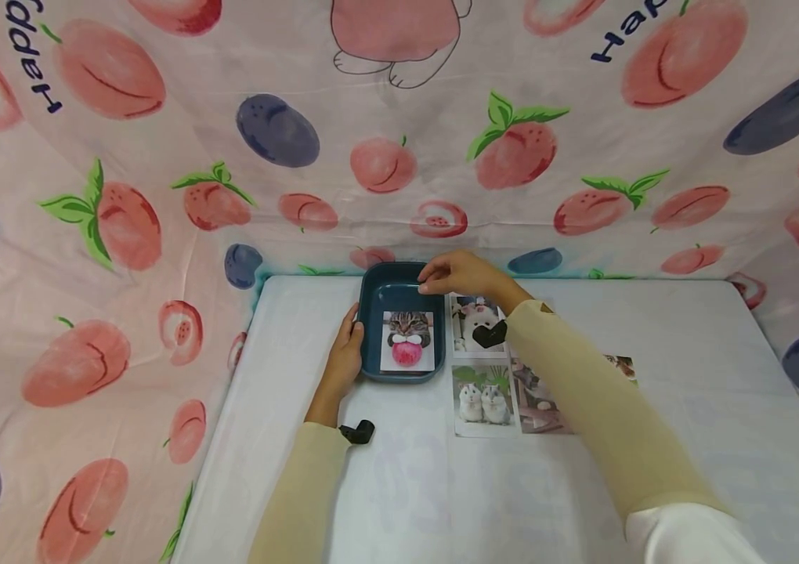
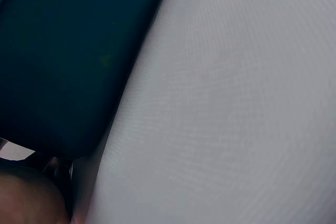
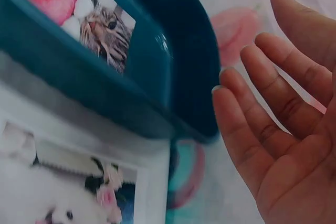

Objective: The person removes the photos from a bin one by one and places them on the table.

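Note:
A dark teal tray (image 1: 394, 296) stands near the back of the white table. Inside it lies a photo card of a cat with a pink ball (image 1: 407, 341). My left hand (image 1: 343, 356) rests against the tray's left side, its fingers along the outer wall; the left wrist view shows the tray's wall (image 2: 68, 66) close up. Over the tray's far right corner is my right hand (image 1: 466, 274). Its fingers are relaxed with nothing between them, and in the right wrist view they are spread beside the tray's end wall (image 3: 191, 40).
Right of the tray lie a card of a white fluffy animal (image 1: 468, 313), a card of two hamsters (image 1: 482, 399) and a brownish card (image 1: 536, 399). My right forearm covers part of these and of another card (image 1: 623, 366). A fruit-print cloth (image 1: 385, 164) hangs behind the table.

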The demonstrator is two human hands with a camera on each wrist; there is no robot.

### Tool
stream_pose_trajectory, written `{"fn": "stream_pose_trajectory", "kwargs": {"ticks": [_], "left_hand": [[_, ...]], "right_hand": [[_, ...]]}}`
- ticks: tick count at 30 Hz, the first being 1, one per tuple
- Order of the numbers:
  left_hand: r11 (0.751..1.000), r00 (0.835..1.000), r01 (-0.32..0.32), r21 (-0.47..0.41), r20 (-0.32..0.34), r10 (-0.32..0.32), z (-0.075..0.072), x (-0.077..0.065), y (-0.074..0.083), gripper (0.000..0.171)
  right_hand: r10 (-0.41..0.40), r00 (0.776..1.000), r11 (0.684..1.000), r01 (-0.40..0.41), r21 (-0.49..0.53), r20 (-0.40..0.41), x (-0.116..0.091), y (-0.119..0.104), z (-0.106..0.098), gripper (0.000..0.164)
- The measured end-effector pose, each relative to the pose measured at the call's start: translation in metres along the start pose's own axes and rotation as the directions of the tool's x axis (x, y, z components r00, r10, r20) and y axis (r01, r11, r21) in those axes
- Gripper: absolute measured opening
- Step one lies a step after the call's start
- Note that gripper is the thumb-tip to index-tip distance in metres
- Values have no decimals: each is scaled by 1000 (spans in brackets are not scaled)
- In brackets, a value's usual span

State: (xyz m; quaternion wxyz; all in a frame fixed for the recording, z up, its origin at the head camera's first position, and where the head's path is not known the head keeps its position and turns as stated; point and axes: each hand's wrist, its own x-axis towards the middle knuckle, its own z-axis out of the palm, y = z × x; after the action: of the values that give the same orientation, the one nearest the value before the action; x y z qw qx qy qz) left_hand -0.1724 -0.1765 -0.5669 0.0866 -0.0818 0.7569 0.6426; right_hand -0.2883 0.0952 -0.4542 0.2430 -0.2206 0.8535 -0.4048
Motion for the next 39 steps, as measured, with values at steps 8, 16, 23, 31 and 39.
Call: {"fn": "stream_pose_trajectory", "kwargs": {"ticks": [8,16,23,31,39], "left_hand": [[1000,1000,14,-7,5,-14,-2,-2,-1,48],[1000,1000,17,-11,16,-17,-4,-2,-2,47],[1000,1000,10,-17,17,-9,-2,-2,-2,48],[1000,1000,-4,-17,16,4,0,-2,-2,48],[1000,1000,2,-14,7,-2,-1,1,-3,48]], "right_hand": [[-22,997,995,29,-97,78,34,-9,27,40],[30,994,977,-8,-214,100,59,-11,54,37],[125,987,949,-89,-303,102,68,-8,68,39],[173,979,928,-126,-351,106,72,-2,74,42],[160,979,926,-104,-362,128,73,-3,72,36]]}}
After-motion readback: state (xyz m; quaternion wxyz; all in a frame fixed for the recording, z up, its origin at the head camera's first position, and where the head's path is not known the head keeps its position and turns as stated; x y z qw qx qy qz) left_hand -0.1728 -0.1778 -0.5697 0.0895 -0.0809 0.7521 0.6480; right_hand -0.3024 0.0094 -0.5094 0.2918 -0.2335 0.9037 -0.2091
